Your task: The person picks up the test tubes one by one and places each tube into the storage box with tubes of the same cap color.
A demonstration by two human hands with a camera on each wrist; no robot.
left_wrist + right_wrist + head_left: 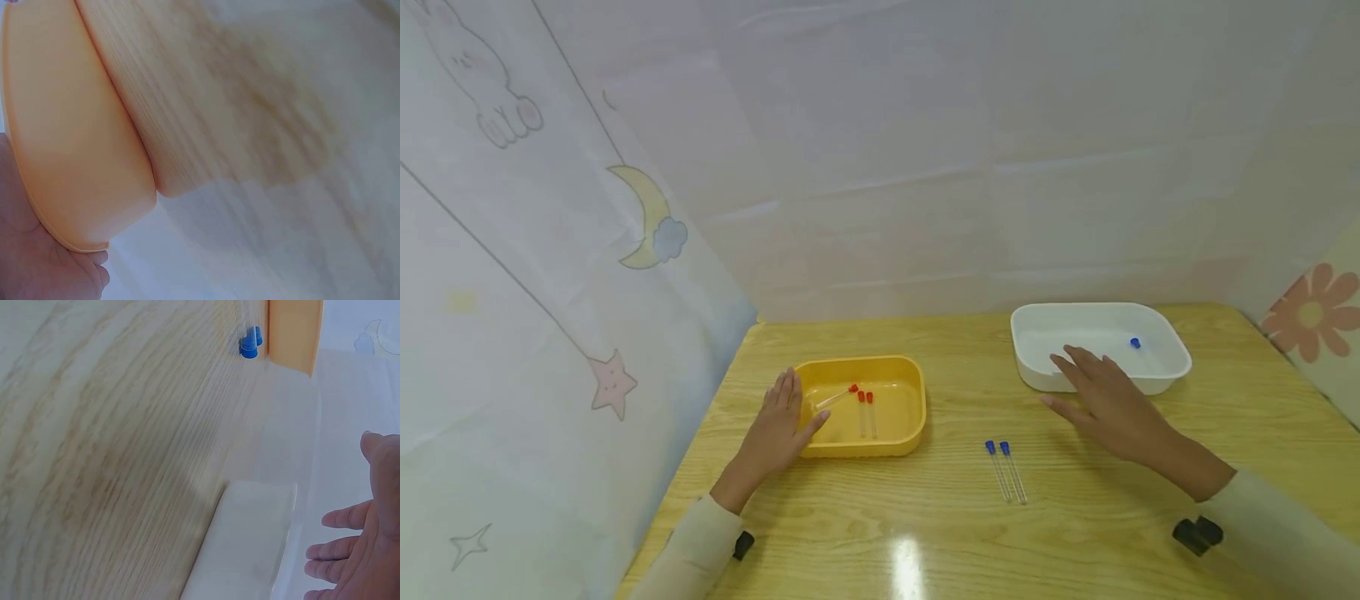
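Observation:
My left hand [775, 427] rests on the left rim of a yellow tray [912, 408], its fingers straight and thumb over the near edge. Inside lie three thin clear tubes with red caps, one red-capped tube [835, 397] slanted and the others side by side. My right hand [1112, 411] hovers at the near left side of a white tray [1028, 362], fingers spread and holding nothing. One blue cap [1135, 342] shows in that tray; any tube attached is hard to make out. Two blue-capped tubes [1004, 471] lie side by side on the table between the trays.
The wooden table [820, 525] reaches back to a pale cloth backdrop [880, 208]. More printed cloth [512, 333] hangs along the left side. Dark devices, such as the black clip [1197, 535], sit at both sleeve cuffs.

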